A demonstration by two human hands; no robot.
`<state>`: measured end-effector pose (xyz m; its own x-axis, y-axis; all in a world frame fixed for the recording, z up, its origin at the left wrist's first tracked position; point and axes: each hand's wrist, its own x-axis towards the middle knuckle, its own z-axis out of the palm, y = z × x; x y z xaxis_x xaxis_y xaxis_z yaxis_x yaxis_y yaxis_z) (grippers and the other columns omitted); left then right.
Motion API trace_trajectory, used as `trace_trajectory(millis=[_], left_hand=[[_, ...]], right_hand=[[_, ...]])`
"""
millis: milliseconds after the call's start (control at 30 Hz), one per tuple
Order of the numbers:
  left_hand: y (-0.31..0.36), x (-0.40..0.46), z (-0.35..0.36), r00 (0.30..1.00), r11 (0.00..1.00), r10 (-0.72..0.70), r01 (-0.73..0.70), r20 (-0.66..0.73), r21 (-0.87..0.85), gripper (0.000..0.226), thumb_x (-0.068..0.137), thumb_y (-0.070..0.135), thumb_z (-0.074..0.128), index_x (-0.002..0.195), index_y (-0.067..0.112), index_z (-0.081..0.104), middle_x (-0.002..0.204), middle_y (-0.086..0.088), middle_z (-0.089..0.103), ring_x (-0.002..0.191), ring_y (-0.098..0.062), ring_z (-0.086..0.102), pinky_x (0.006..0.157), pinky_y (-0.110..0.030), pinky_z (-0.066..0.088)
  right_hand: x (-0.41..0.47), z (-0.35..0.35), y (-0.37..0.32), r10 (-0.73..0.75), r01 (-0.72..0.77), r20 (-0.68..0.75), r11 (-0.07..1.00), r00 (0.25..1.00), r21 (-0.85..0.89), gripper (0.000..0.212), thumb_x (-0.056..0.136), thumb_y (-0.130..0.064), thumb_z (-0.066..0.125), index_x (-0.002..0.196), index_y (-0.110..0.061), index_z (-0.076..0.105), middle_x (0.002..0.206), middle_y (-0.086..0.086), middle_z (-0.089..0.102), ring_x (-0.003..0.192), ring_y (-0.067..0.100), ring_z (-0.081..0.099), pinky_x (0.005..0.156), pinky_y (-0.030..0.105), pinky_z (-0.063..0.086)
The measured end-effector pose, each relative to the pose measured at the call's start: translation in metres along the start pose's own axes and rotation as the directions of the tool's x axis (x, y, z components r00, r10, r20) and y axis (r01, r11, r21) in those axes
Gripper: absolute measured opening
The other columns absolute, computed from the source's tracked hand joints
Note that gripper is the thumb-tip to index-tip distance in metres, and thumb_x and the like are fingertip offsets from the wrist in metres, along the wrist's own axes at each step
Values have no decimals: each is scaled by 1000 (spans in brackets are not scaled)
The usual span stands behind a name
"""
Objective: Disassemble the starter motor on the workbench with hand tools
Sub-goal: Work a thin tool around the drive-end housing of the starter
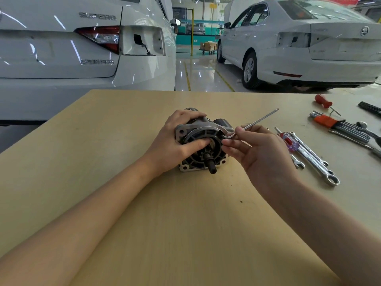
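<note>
The starter motor lies in the middle of the wooden workbench, its flanged nose and shaft end pointing toward me. My left hand grips the motor body from the left, thumb across the front face. My right hand pinches a thin bent metal tool between thumb and forefinger. The tool's bent end touches the right side of the front housing and its long shaft rises up and to the right. The other right fingers are stretched toward the housing.
Loose tools lie at the right of the bench: a purple-handled screwdriver, combination wrenches, a hex key set in an orange holder, a red-handled screwdriver. Two white cars stand behind the bench's far edge.
</note>
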<state>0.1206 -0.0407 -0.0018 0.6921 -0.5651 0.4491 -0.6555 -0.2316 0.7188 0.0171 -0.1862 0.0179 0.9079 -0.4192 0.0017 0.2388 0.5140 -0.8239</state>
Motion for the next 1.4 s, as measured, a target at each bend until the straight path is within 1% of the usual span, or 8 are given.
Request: trace_trajectory(millis=[333,500,600,800,900,1033,1233,1400], left_hand=[[0,0,0,1000,1000,-6,6,-2,-8,56,74,34,65,127,20,57,124,3,52,123,-12,47,108,-37,37],[2,-1,0,1000,1000,-13,13,3,-19,56,74,34,65,127,20,57,124,4,51,123,-13,47,108,-38,38],[2,-1,-1,1000,1000,-17,17,2,-18,56,74,34,65,127,20,57,124,4,51,123,-13,47,108,-39,37],[3,-1,-1,1000,1000,-18,19,5,-18,56,74,34,65,128,19,57,124,5,50,123,-13,46,108,-40,38],[3,-1,-1,1000,1000,-17,17,5,-17,56,75,34,65,128,20,56,124,5,50,123,-13,46,107,-41,39],[3,-2,-1,1000,1000,-25,25,4,-19,57,74,35,64,129,21,56,124,6,49,124,-12,45,107,-41,40],[3,-1,-1,1000,999,-25,25,4,-19,57,74,36,64,128,23,56,124,6,49,124,-12,46,107,-41,39],[2,-1,0,1000,999,-19,19,-5,-36,56,73,34,66,127,21,57,123,5,51,123,-12,47,107,-41,40]], right_hand=[[-2,1,1,-30,30,7,1000,1000,-7,9,88,5,58,86,-2,52,69,15,65,66,26,71,60,26,57],[-8,2,-2,-164,186,97,938,982,-293,10,90,1,59,88,-7,53,80,13,63,66,23,71,62,24,57],[-9,1,-3,-200,230,120,907,972,-352,8,90,-2,60,89,-7,55,80,15,62,66,22,72,63,24,57],[-5,-1,3,-409,471,245,660,879,-585,25,88,-5,66,105,-23,65,74,3,69,68,14,72,62,26,57],[-4,-3,6,-477,536,294,521,828,-664,39,86,-10,69,111,-39,60,75,-1,67,70,19,70,64,42,58],[-2,-5,7,-542,563,330,346,773,-751,45,84,-17,72,125,-30,58,77,-7,63,68,21,66,66,47,55],[-2,-6,7,-606,548,328,219,725,-807,23,81,-28,75,96,-29,58,74,-13,63,63,10,61,62,41,53],[1,-8,5,-631,645,464,76,622,-760,8,80,-18,76,82,-12,72,71,-6,66,59,14,59,56,39,51]])
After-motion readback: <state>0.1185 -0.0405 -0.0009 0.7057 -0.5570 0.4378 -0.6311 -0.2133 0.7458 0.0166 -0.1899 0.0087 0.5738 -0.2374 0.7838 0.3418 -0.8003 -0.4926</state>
